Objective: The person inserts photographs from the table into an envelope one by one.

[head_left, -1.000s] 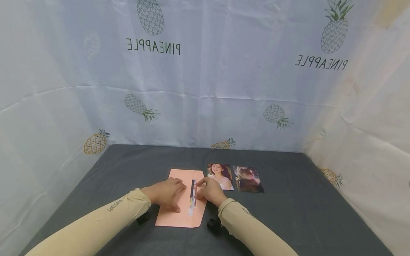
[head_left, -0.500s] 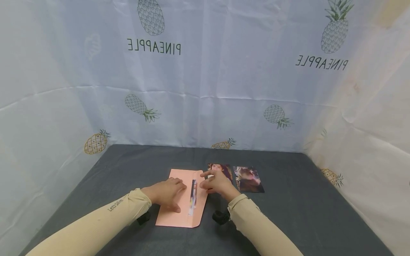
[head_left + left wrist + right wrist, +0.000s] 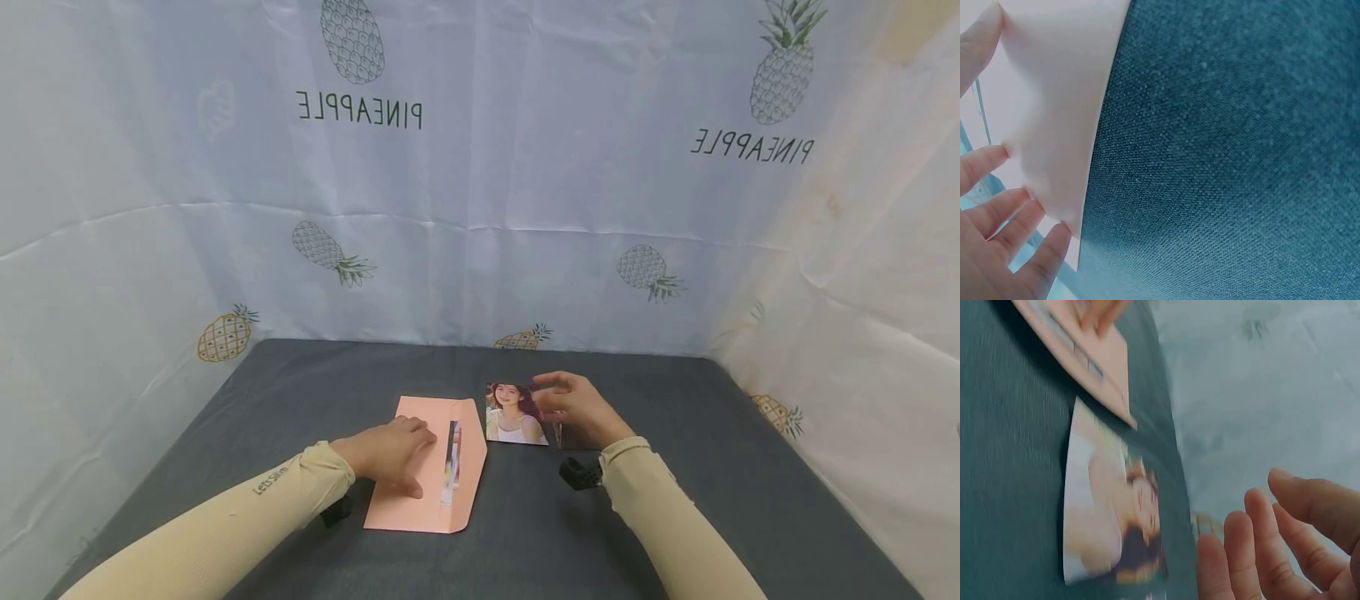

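My left hand point(image 3: 392, 454) rests with spread fingertips on a pink envelope point(image 3: 412, 515) lying on the table. In the left wrist view, its fingers point(image 3: 1016, 219) touch the envelope's pale surface. A narrow strip of a photo point(image 3: 452, 471) shows at the envelope's opening, whose flap points right. To the right of the flap lies a photo print of a person in a white top point(image 3: 517, 427). Above a second, darker photo print point(image 3: 579, 440) hovers my right hand point(image 3: 573, 407), fingers loosely extended and holding nothing; it hides most of that print.
Dark grey cloth covers the table point(image 3: 697, 475). White curtain point(image 3: 480, 167) with pineapple prints hangs behind and at both sides. Black wrist cameras sit under both wrists, the right one point(image 3: 581, 473) close above the table.
My right hand has let go of the envelope's flap and moved right, past the photo of the person to the darker photo. The left hand has stayed in place.
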`<move>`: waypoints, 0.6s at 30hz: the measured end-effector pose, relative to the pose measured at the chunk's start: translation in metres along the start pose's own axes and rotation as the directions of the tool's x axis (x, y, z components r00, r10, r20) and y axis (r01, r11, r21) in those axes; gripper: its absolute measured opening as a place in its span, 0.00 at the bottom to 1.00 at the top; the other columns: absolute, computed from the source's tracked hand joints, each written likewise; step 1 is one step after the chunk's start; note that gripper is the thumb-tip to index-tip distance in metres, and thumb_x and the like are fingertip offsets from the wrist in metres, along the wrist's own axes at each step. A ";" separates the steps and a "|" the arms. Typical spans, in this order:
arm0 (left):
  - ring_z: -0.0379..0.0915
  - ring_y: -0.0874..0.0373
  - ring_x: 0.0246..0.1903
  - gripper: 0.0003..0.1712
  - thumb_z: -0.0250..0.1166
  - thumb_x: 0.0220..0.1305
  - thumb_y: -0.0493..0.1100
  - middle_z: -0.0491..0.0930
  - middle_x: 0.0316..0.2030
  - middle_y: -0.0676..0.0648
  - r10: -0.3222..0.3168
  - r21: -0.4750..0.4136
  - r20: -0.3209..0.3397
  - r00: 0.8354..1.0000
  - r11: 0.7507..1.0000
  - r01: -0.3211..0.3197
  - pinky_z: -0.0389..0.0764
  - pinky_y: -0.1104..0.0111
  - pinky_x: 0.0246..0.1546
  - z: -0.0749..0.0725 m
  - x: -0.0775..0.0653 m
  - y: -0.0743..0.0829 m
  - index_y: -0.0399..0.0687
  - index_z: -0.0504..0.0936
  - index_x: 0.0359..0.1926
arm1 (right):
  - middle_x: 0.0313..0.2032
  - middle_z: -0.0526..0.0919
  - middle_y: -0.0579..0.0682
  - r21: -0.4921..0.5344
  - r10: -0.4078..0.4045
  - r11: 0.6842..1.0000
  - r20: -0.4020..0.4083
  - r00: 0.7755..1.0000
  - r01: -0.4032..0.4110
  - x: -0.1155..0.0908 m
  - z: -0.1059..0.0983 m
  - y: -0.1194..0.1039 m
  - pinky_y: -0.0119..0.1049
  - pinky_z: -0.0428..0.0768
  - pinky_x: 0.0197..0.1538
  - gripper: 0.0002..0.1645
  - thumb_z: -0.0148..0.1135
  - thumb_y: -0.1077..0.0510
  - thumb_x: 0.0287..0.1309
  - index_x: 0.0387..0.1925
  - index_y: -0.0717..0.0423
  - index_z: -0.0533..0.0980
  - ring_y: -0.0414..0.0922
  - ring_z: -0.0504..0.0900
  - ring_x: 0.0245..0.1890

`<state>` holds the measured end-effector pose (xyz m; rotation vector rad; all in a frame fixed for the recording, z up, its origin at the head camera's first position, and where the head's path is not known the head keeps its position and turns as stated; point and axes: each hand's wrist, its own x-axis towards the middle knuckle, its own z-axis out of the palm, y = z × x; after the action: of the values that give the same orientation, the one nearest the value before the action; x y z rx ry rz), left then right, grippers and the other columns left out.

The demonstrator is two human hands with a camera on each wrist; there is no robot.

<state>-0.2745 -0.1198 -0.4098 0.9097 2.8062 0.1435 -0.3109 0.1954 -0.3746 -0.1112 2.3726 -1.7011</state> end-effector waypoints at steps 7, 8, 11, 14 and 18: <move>0.64 0.48 0.62 0.43 0.75 0.46 0.58 0.70 0.62 0.43 0.009 0.009 -0.004 1.000 1.000 -0.009 0.71 0.56 0.61 0.001 0.000 -0.001 0.44 0.74 0.61 | 0.55 0.77 0.68 -0.052 0.007 0.999 -0.037 0.999 -0.009 0.004 -0.044 0.021 0.52 0.78 0.56 0.31 0.57 0.63 0.65 0.66 0.68 0.62 0.58 0.80 0.53; 0.64 0.48 0.62 0.43 0.75 0.46 0.58 0.70 0.62 0.43 0.007 0.008 -0.004 1.000 1.000 -0.007 0.71 0.56 0.61 0.001 0.000 -0.001 0.45 0.74 0.61 | 0.54 0.78 0.68 -0.057 0.015 0.998 -0.046 0.999 -0.017 0.004 -0.049 0.024 0.52 0.78 0.55 0.31 0.57 0.63 0.65 0.66 0.69 0.62 0.58 0.80 0.52; 0.64 0.48 0.62 0.43 0.75 0.46 0.58 0.70 0.62 0.43 0.002 0.007 -0.001 1.000 1.000 -0.002 0.71 0.56 0.61 0.001 0.000 -0.002 0.45 0.74 0.61 | 0.53 0.78 0.67 -0.086 0.037 0.995 -0.071 0.997 -0.044 0.004 -0.061 0.034 0.50 0.79 0.55 0.32 0.58 0.62 0.65 0.66 0.70 0.61 0.57 0.81 0.52; 0.64 0.48 0.62 0.43 0.75 0.46 0.59 0.70 0.63 0.43 -0.001 0.005 0.001 1.000 1.000 0.001 0.70 0.56 0.62 0.000 0.000 -0.002 0.45 0.74 0.61 | 0.52 0.79 0.66 -0.092 0.052 0.994 -0.089 0.995 -0.060 0.003 -0.071 0.042 0.50 0.79 0.54 0.34 0.60 0.63 0.63 0.66 0.72 0.61 0.55 0.82 0.50; 0.65 0.47 0.62 0.43 0.76 0.46 0.58 0.70 0.62 0.42 0.012 0.005 -0.004 1.000 1.000 -0.012 0.70 0.55 0.61 0.000 -0.001 -0.001 0.44 0.74 0.60 | 0.52 0.78 0.69 -0.137 0.054 0.988 -0.102 0.993 -0.067 0.001 -0.080 0.051 0.49 0.81 0.51 0.34 0.61 0.63 0.62 0.65 0.73 0.60 0.54 0.82 0.49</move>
<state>-0.2742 -0.1217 -0.4095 0.9289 2.8068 0.1409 -0.3265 0.2862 -0.3984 0.0222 2.5387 -1.5448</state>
